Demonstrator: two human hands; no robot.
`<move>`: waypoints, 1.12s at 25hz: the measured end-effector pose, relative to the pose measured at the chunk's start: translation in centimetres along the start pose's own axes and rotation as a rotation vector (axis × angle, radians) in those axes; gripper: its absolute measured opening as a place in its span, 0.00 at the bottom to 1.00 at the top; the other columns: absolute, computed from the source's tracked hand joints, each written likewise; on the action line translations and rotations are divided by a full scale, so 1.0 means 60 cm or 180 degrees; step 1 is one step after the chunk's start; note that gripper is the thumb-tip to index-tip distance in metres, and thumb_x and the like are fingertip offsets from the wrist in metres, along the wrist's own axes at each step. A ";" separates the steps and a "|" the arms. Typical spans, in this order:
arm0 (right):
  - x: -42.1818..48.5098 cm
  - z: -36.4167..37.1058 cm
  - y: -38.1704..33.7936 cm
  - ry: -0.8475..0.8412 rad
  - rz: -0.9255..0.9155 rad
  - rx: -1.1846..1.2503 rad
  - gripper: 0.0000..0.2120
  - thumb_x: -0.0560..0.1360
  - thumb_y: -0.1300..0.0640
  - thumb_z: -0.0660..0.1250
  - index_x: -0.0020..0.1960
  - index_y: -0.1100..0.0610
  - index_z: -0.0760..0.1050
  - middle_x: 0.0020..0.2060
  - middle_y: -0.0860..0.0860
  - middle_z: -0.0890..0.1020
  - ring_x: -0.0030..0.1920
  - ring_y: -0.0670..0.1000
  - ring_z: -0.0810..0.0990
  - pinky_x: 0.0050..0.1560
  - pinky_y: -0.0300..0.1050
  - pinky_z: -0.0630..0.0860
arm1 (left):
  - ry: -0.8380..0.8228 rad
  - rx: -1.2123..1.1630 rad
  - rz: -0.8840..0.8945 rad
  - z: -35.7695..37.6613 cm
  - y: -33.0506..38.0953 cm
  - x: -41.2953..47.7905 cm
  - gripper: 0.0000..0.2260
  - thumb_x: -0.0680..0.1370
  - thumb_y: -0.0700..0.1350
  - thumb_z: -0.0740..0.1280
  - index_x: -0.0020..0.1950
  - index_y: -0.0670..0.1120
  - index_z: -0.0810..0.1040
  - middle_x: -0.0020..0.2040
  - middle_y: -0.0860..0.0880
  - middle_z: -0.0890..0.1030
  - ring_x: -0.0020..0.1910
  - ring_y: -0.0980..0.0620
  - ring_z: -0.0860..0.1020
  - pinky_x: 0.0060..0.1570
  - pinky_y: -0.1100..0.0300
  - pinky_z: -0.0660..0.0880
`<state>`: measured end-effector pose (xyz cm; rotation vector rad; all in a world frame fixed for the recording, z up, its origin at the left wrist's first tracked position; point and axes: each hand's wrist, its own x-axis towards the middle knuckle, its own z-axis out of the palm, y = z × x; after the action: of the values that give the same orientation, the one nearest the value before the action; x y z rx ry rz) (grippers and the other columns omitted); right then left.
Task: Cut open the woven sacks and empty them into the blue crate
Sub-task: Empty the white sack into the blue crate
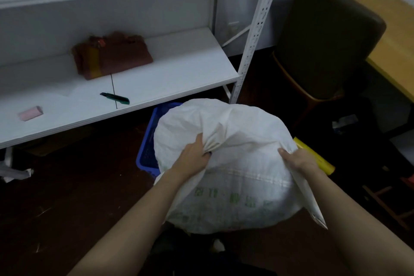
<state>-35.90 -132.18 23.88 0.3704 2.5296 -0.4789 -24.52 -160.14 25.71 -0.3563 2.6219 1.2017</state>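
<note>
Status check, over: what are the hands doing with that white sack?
Hands: left hand and right hand grip bunched fabric of white sack. Sack above blue crate, hiding most of it. Green cutter lies on shelf, nothing seen in the way.

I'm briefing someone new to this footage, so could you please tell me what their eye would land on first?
The bulging white woven sack fills the lower middle, gripped by the left hand and right hand, partly hiding the blue crate. Behind it, a green utility knife lies on the white shelf, near a folded reddish-brown cloth.
</note>
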 end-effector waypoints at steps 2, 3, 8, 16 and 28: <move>-0.007 -0.016 0.000 0.0133 0.0010 0.0084 0.31 0.78 0.40 0.58 0.63 0.68 0.72 0.62 0.64 0.75 0.61 0.64 0.74 0.51 0.49 0.69 | 0.0028 -0.0079 0.0110 0.007 0.021 0.003 0.23 0.79 0.41 0.60 0.72 0.41 0.58 0.61 0.36 0.75 0.58 0.38 0.75 0.47 0.60 0.67; -0.012 -0.025 -0.008 0.0275 -0.0082 0.0183 0.31 0.78 0.41 0.58 0.63 0.68 0.72 0.61 0.65 0.75 0.61 0.65 0.74 0.54 0.50 0.71 | 0.0081 -0.0136 0.0129 0.002 0.028 0.006 0.23 0.79 0.41 0.60 0.73 0.41 0.58 0.62 0.36 0.75 0.59 0.38 0.74 0.48 0.61 0.67; -0.048 -0.102 -0.103 0.1058 -0.1070 0.1321 0.22 0.77 0.42 0.61 0.55 0.61 0.78 0.50 0.59 0.81 0.52 0.60 0.78 0.52 0.52 0.74 | 0.1587 -0.0485 0.0417 -0.105 0.070 0.031 0.20 0.74 0.39 0.59 0.66 0.38 0.69 0.60 0.37 0.77 0.58 0.39 0.75 0.55 0.57 0.69; -0.113 -0.153 -0.204 0.0973 -0.1668 0.0328 0.22 0.79 0.41 0.56 0.39 0.57 0.72 0.37 0.53 0.77 0.44 0.59 0.78 0.39 0.46 0.67 | 0.2065 0.0240 0.0362 -0.227 0.063 0.004 0.17 0.76 0.40 0.60 0.65 0.41 0.66 0.55 0.39 0.77 0.54 0.38 0.74 0.46 0.53 0.67; -0.172 -0.243 -0.267 0.1526 -0.1904 -0.1033 0.22 0.82 0.47 0.51 0.57 0.65 0.72 0.55 0.64 0.76 0.55 0.65 0.76 0.51 0.55 0.71 | 0.1857 0.1740 0.0345 -0.358 0.083 -0.011 0.13 0.79 0.49 0.61 0.59 0.44 0.74 0.55 0.38 0.73 0.54 0.35 0.73 0.51 0.46 0.69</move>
<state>-39.65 -142.37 45.27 -0.4646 3.1093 -0.1893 -27.80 -173.34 43.07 -0.5170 3.3524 0.3828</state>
